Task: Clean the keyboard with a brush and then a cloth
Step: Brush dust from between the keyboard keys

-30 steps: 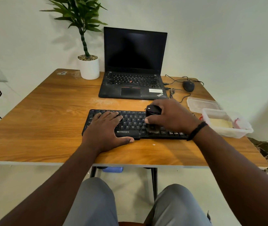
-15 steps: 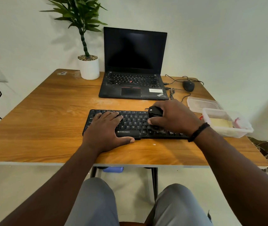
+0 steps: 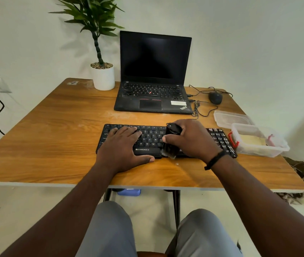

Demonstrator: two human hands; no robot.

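Observation:
A black keyboard [image 3: 152,139] lies across the near middle of the wooden table [image 3: 54,138]. My left hand [image 3: 123,147] rests flat on its left half, fingers straight, thumb on the table in front. My right hand [image 3: 190,139] grips a black brush [image 3: 171,141] over the keyboard's middle. The bristles reach down to the front edge of the keys. A yellowish cloth [image 3: 252,141] lies in a clear plastic box [image 3: 277,147] at the right end of the keyboard.
An open black laptop [image 3: 153,75] stands behind the keyboard, with a potted plant [image 3: 102,71] to its left. A wired mouse [image 3: 215,97] and cables lie at the back right. The box's lid [image 3: 230,119] lies behind the box.
My right hand has swept the brush back toward me, down to the keyboard's front edge, after being a little farther right and back. My left hand has stayed put.

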